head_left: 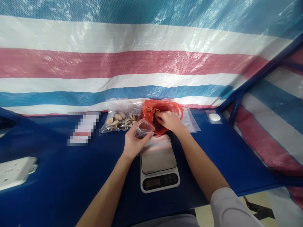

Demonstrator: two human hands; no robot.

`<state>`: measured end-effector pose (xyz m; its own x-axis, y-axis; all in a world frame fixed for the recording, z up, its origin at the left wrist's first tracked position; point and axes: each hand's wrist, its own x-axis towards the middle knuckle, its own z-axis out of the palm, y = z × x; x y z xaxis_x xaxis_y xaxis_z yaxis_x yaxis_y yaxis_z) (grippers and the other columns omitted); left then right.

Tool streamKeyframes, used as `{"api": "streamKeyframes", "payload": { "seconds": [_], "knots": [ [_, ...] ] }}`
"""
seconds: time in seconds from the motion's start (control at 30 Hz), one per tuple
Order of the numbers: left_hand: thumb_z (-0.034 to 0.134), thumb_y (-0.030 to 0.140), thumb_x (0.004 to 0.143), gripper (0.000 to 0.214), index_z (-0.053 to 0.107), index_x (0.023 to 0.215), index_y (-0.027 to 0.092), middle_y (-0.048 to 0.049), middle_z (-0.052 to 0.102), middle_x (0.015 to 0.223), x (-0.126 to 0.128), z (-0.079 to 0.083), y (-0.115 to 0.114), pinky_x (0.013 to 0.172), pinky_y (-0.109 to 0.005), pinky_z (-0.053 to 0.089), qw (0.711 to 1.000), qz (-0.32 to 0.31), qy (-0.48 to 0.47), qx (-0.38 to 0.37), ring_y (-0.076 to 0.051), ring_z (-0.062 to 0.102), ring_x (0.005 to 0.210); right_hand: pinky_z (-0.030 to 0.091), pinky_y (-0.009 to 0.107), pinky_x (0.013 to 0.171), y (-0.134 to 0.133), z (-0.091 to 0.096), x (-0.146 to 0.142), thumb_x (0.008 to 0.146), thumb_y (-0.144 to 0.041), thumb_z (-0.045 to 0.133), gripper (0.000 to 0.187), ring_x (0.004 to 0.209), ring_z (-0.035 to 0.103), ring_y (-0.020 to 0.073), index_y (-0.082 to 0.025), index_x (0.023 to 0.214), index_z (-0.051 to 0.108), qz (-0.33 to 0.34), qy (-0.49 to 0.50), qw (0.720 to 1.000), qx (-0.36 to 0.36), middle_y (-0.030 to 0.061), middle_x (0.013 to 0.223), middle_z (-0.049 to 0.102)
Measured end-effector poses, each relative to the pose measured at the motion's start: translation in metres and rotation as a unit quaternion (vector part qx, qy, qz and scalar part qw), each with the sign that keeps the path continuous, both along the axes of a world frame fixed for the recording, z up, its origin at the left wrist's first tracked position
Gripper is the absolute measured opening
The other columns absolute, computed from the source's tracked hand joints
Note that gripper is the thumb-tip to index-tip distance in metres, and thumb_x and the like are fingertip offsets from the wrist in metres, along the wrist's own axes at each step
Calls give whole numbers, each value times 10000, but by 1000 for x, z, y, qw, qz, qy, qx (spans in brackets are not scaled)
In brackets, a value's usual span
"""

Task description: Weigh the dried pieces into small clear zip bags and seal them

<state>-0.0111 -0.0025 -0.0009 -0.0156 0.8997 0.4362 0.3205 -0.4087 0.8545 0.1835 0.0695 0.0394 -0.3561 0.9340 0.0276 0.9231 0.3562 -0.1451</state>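
My left hand (134, 138) grips a small clear plastic cup (145, 126), tilted over the back edge of a white kitchen scale (158, 157). The scale has a steel plate, and its display looks dark. My right hand (169, 120) reaches into a red plastic bag (163, 104) behind the scale. Brown dried pieces (151, 112) show in the bag's mouth by my fingertips. Those fingers are bent together, and what they pinch is partly hidden. Left of the cup lies a clear zip bag (119, 121) of brown-and-cream dried slices.
On the blue table (94, 170), a white power strip (17, 171) sits at the left, near a blurred-out paper (85, 127). Clear flat bags (193, 121) lie right of the red bag; a white oval object (214, 117) is farther right. A striped sheet (118, 63) hangs behind.
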Motion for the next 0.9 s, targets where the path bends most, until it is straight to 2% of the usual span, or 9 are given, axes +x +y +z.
{"api": "streamKeyframes", "payload": {
  "seconds": [0.2, 0.33, 0.43, 0.57, 0.77, 0.83, 0.9],
  "knots": [
    [812, 452, 745, 634, 644, 1290, 176, -104, 730, 1203, -1, -3, 1, 994, -388, 551, 1000, -3, -5, -11, -259, 706, 1084, 460, 319, 748, 1, 5, 7, 944, -323, 556, 278, 954, 708, 250, -255, 1115, 764, 12, 58, 998, -18, 75, 1048, 779],
    [813, 449, 744, 635, 647, 1289, 169, -116, 714, 1235, -1, -4, 1, 988, -380, 549, 1000, -5, -6, -10, -264, 700, 1105, 488, 317, 813, 0, 14, 13, 909, -280, 610, 232, 955, 712, 232, -242, 1052, 789, 29, 142, 989, -28, 64, 1035, 788],
    [802, 450, 755, 624, 645, 1293, 175, -116, 715, 1233, -1, -4, 1, 996, -381, 545, 1000, -7, -3, -13, -262, 700, 1104, 498, 298, 888, -5, 26, 20, 905, -270, 624, 209, 956, 719, 200, -225, 1014, 796, 75, 246, 966, -32, 40, 1024, 795],
    [797, 448, 763, 630, 633, 1310, 181, -128, 699, 1268, -1, -4, 0, 1028, -407, 530, 1000, -17, 5, -4, -275, 684, 1145, 519, 296, 895, -17, 45, 27, 887, -314, 660, 210, 951, 726, 189, -215, 1016, 793, 116, 357, 925, -57, 25, 1017, 796],
    [811, 427, 753, 636, 630, 1307, 174, -132, 699, 1267, 1, -3, -1, 1025, -419, 531, 999, -30, 6, 15, -285, 677, 1160, 511, 273, 781, -36, 65, 14, 891, -330, 659, 215, 862, 711, 170, -200, 1002, 789, 171, 361, 909, -117, 32, 950, 787],
    [802, 429, 757, 627, 629, 1303, 173, -130, 698, 1273, 1, 0, -2, 1018, -416, 536, 999, -40, 6, 19, -290, 668, 1180, 489, 265, 751, -40, 66, 4, 895, -291, 650, 190, 811, 692, 151, -198, 992, 784, 188, 336, 915, -124, 25, 907, 778],
    [797, 430, 757, 621, 633, 1298, 172, -127, 709, 1253, 0, 3, -2, 1000, -408, 547, 998, -50, 14, 20, -288, 675, 1165, 451, 265, 714, -43, 64, -5, 887, -228, 637, 154, 720, 643, 128, -200, 933, 781, 200, 290, 930, -100, 8, 822, 752]
  ]
}}
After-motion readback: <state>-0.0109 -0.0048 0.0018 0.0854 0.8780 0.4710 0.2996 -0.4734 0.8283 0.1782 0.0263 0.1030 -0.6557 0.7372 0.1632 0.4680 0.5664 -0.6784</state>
